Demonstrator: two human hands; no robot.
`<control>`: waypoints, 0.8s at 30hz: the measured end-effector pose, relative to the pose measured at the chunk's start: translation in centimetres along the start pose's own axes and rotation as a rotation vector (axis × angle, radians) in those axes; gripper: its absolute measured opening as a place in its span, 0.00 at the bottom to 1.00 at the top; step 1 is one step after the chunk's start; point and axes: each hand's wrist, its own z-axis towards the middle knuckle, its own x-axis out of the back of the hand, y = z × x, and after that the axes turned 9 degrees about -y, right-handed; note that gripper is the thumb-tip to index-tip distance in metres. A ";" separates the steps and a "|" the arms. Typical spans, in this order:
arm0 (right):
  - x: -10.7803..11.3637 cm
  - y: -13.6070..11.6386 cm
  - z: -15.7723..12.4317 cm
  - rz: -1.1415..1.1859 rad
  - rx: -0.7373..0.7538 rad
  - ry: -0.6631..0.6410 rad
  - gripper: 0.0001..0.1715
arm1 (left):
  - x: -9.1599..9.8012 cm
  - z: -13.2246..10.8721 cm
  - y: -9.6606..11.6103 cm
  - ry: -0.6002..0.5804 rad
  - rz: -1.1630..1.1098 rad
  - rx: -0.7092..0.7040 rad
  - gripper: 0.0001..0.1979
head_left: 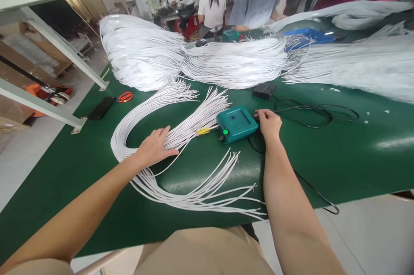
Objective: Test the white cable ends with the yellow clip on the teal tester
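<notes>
My left hand [154, 148] lies over a bundle of white cables [121, 137], its fingers and thumb spread. The cables curve in a loop on the green table, with loose ends toward the front and more ends near the middle. At the right side of a small teal device [239, 123] is my right hand [269, 124], fingers curled in; whatever is in them, if anything, is hidden. The device carries a green button [225, 132]. A yellow piece [203, 130] sits at its left side, beside one cable that runs from under my left hand.
Large heaps of white cables [233, 61] stretch across the back. A black box [264, 91] with a black cord, a blue tray [304, 38] of small parts, red-handled scissors [125, 97] and a dark phone-like slab [102, 108] lie around. Several people work beyond the table.
</notes>
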 end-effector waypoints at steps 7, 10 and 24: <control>0.3 -0.2 0.2 -0.032 0.006 -0.006 0.17 | 1.3 2.6 -4.9 -0.107 -0.173 0.165 0.32; 0.1 -0.4 0.4 -0.047 -0.009 -0.013 0.16 | 2.0 2.8 -7.8 -0.035 -0.167 0.356 0.37; -0.7 -0.7 0.8 -0.152 -0.008 -0.018 0.16 | 2.2 9.7 -4.7 -0.143 -0.144 0.191 0.57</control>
